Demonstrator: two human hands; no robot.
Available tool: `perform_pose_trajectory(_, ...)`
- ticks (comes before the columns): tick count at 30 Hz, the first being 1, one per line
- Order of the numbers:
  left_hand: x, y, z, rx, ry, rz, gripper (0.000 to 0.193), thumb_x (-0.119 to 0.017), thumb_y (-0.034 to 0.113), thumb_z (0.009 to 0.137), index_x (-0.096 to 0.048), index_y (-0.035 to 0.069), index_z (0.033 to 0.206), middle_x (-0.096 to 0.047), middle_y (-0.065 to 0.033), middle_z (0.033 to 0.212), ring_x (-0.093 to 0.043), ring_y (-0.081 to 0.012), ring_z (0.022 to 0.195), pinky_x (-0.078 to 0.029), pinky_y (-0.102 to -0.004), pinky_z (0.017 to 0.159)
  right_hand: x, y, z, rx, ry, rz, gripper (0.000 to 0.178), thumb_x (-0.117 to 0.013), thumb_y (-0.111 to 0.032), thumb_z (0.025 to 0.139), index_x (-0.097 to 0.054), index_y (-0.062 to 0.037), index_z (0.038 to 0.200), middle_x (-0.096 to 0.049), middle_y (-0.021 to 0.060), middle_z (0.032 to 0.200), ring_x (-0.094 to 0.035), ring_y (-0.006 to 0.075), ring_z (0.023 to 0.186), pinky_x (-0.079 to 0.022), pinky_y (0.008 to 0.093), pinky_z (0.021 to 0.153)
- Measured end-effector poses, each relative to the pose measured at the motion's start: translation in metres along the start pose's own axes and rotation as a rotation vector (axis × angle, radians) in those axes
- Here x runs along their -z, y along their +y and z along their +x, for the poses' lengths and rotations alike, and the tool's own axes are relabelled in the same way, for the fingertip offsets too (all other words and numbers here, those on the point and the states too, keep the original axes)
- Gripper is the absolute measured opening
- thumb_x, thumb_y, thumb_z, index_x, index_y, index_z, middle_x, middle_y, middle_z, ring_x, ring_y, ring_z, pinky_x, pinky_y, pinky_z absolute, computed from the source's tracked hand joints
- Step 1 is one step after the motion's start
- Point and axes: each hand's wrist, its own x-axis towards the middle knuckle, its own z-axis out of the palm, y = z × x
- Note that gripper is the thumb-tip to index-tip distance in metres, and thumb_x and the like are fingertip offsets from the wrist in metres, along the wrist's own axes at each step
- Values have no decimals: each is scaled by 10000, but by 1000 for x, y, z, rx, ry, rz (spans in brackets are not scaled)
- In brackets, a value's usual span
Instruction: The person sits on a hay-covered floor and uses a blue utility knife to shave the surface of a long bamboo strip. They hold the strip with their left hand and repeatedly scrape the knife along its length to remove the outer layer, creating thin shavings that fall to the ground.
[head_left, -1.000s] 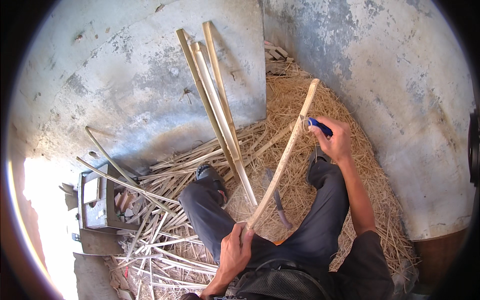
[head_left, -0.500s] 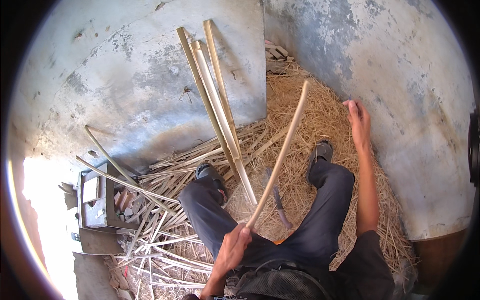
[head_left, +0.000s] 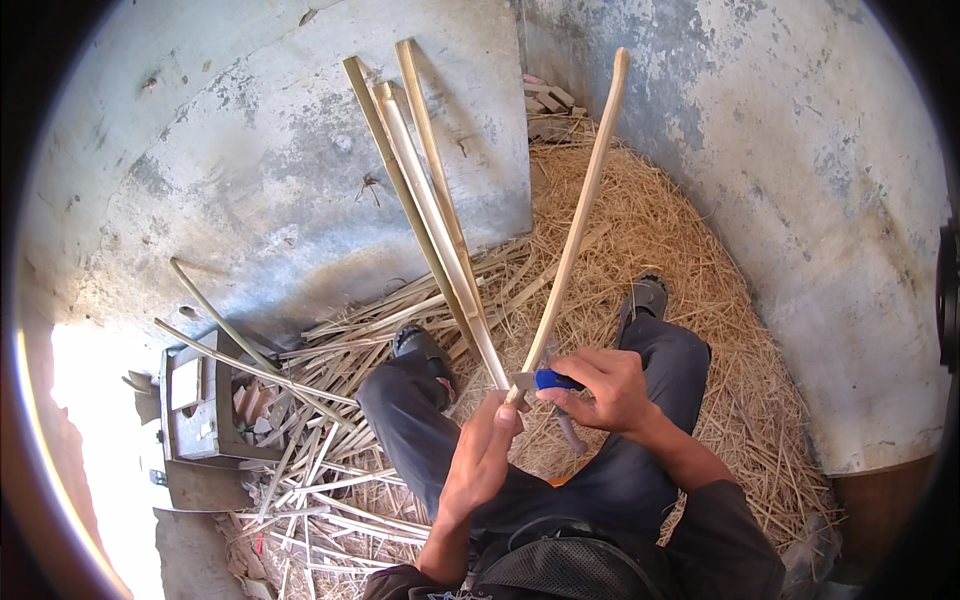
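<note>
My left hand (head_left: 483,455) is closed around the near end of a long, pale wooden stick (head_left: 580,220), which looks like bamboo. Away from me the stick slants up toward the far wall, slightly to the right. In my right hand (head_left: 607,388) is a knife with a blue handle (head_left: 552,380). Its short metal blade (head_left: 523,381) meets the stick just beyond my left thumb. Below my hands, a dark tool with a brownish handle (head_left: 572,432) lies between my legs, mostly hidden.
Three split bamboo lengths (head_left: 425,190) lean on the left wall (head_left: 250,150). Beneath them and to the left lie many loose strips (head_left: 330,500). Straw-like shavings (head_left: 680,230) cover the floor toward the right wall (head_left: 830,230). An open grey box (head_left: 215,430) with scraps stands at left.
My right hand has come in from the right wall side to the stick's near end, now showing the blue-handled knife. The stick has swung more upright, its far end higher.
</note>
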Motion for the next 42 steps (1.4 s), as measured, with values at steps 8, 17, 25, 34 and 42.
perform_pose_trajectory(8,-17,27,1,-143,179,263,346,-423,291,1202,-581,-11,1263,-639,-240,856,-646,-447,795,-479,-518,761,-8,-9,-5,-3,19,-18,342,-864,-433,922,-797,-117,1035,-650,15,721,-649,204,546,-491,357,494)
perform_pose_trajectory(17,-18,23,6,-104,174,305,302,-423,232,1196,-583,-24,1208,-637,-224,848,-620,-449,773,-458,-513,739,-8,-1,-4,-6,56,-71,343,-864,-439,917,-801,-130,1053,-651,11,708,-653,200,545,-495,351,495)
perform_pose_trajectory(25,-16,20,4,-151,173,303,170,-470,134,1166,-536,-21,1183,-591,-275,782,-599,-528,738,-427,-578,670,1,0,3,7,39,-123,299,-869,-424,916,-808,-141,989,-683,7,724,-664,200,552,-497,349,502)
perform_pose_trajectory(34,-14,11,-17,-73,143,327,157,-476,128,1158,-527,-20,1159,-577,-283,760,-589,-543,740,-418,-589,653,22,26,22,-82,138,-125,320,-860,-384,944,-805,-75,1004,-764,54,762,-721,203,588,-522,322,530)
perform_pose_trajectory(42,-8,2,-35,-77,138,360,167,-487,143,1157,-528,-19,1164,-620,-295,797,-608,-548,766,-445,-590,682,35,57,38,-192,200,-123,385,-799,-441,1002,-818,-57,998,-773,67,771,-723,198,594,-527,318,542)
